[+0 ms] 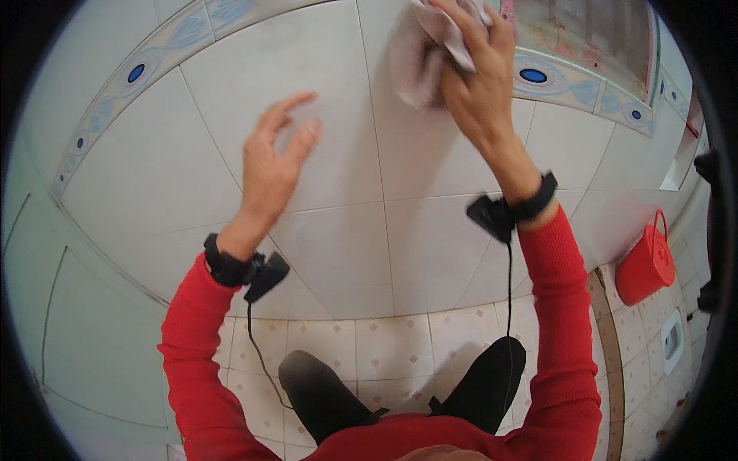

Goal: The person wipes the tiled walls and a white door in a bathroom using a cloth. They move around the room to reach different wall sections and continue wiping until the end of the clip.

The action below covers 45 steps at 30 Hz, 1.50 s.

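Note:
My right hand (pixel 481 86) grips a pale pinkish cloth (pixel 424 72) near the top of the view, up against the white wall tiles (pixel 323 161). Part of the cloth hangs below the fingers and is blurred. To its left, my left hand (pixel 274 150) is raised in front of the same tiles with thumb and fingers apart, holding nothing. Whether its fingertips touch the wall, I cannot tell. Each wrist wears a black strap with a small device and a cable.
A decorative tile border (pixel 533 75) with blue ovals crosses the wall below a pink-edged glass pane (pixel 582 34). At right, a red lidded bucket (pixel 640 271) stands on the tiled floor beyond a raised sill (pixel 612 357). A pale green door (pixel 104 334) is at left.

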Each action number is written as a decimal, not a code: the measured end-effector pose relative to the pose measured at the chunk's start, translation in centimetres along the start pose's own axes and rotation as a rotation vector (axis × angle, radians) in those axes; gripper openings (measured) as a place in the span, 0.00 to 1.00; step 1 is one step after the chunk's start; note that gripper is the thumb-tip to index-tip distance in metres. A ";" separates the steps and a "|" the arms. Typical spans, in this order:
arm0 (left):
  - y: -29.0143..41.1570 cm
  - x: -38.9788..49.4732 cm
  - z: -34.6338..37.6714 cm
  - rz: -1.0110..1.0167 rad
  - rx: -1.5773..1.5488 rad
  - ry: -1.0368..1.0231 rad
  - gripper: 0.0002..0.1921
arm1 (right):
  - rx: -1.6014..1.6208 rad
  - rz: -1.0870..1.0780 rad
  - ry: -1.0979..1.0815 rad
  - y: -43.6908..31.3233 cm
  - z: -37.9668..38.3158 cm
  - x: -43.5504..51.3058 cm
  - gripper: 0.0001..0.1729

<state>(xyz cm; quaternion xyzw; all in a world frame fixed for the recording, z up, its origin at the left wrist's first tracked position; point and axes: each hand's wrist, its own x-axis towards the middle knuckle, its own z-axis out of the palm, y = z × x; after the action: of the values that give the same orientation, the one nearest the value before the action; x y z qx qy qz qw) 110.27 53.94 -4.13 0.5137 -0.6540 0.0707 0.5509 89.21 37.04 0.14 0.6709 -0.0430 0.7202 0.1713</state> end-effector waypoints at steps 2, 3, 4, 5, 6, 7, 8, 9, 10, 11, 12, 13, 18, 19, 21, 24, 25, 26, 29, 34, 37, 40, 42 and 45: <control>-1.0 1.5 0.2 0.153 0.176 0.139 0.21 | -0.281 -0.122 -0.034 0.2 2.1 0.4 0.28; -1.5 2.3 0.8 0.253 0.215 0.206 0.21 | -0.422 -0.184 -0.051 0.1 3.2 0.0 0.28; -1.9 2.7 1.4 0.344 0.248 0.270 0.21 | -0.333 -0.178 -0.083 -0.3 4.1 -1.5 0.27; -2.3 2.8 1.9 0.413 0.289 0.298 0.22 | -0.253 -0.174 -0.113 -1.0 4.8 -4.0 0.27; -2.7 3.1 2.6 0.478 0.320 0.326 0.22 | -0.205 -0.154 -0.194 -1.6 5.2 -6.7 0.28; -3.0 3.3 3.6 0.540 0.339 0.354 0.22 | -0.174 -0.189 -0.221 -2.0 5.4 -9.6 0.22; -3.4 3.3 4.6 0.580 0.356 0.343 0.22 | -0.179 -0.280 -0.215 -2.7 5.2 -12.7 0.16; -3.6 3.2 5.5 0.622 0.365 0.332 0.22 | -0.116 -0.391 -0.189 -2.9 4.3 -15.6 0.14; -3.9 2.9 6.5 0.644 0.374 0.321 0.23 | -0.160 -0.467 -0.281 -3.0 3.0 -18.4 0.14; -4.2 2.5 7.7 0.675 0.402 0.280 0.23 | -0.011 -0.469 -0.364 -2.9 1.5 -20.6 0.17; -4.4 2.0 8.4 0.688 0.434 0.236 0.23 | -0.063 -0.480 -0.446 -3.2 0.5 -22.1 0.21; -4.8 1.6 9.1 0.686 0.469 0.193 0.23 | -0.088 -0.499 -0.503 -2.3 -0.1 -22.8 0.20; -7.2 0.8 11.4 0.883 0.675 0.113 0.23 | -0.148 -0.381 -0.386 3.3 -4.1 -20.8 0.13; -7.6 0.9 11.3 0.873 0.651 0.130 0.22 | -0.190 -0.333 -0.354 4.7 -4.9 -19.8 0.11; -8.2 0.9 11.4 0.869 0.644 0.146 0.22 | -0.271 -0.218 -0.188 7.5 -6.6 -18.0 0.12; -8.3 1.0 11.3 0.875 0.694 0.131 0.22 | -0.412 -0.112 -0.042 12.2 -10.1 -15.7 0.20; -8.2 1.0 11.3 0.870 0.712 0.123 0.22 | -0.450 -0.105 -0.024 13.9 -11.6 -15.1 0.25; -8.1 1.1 11.3 0.864 0.735 0.115 0.22 | -0.456 -0.085 -0.006 15.4 -13.0 -14.8 0.26; -7.6 1.2 11.4 0.858 0.805 0.093 0.23 | -0.575 0.033 0.089 20.6 -16.7 -15.1 0.25; -7.4 1.2 11.6 0.881 0.875 0.105 0.25 | -0.724 0.355 0.222 27.6 -23.5 -19.2 0.26; -7.4 1.3 11.6 0.888 0.910 0.104 0.27 | -0.674 0.615 0.337 28.2 -24.9 -23.6 0.26; -7.4 1.3 11.4 0.889 0.908 0.092 0.28 | -0.555 0.883 0.465 24.9 -23.6 -28.5 0.29; -7.4 1.3 11.5 0.885 0.900 0.090 0.28 | -0.646 0.847 0.434 21.2 -21.1 -31.3 0.35; -7.5 1.3 11.7 0.888 0.884 0.098 0.28 | -0.618 0.771 0.284 13.5 -15.3 -33.9 0.39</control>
<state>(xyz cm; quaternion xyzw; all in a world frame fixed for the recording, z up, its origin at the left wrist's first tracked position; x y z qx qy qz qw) 108.50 41.91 -11.13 0.3685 -0.6878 0.5800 0.2339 71.90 22.42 -32.31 0.4197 -0.4745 0.7687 0.0879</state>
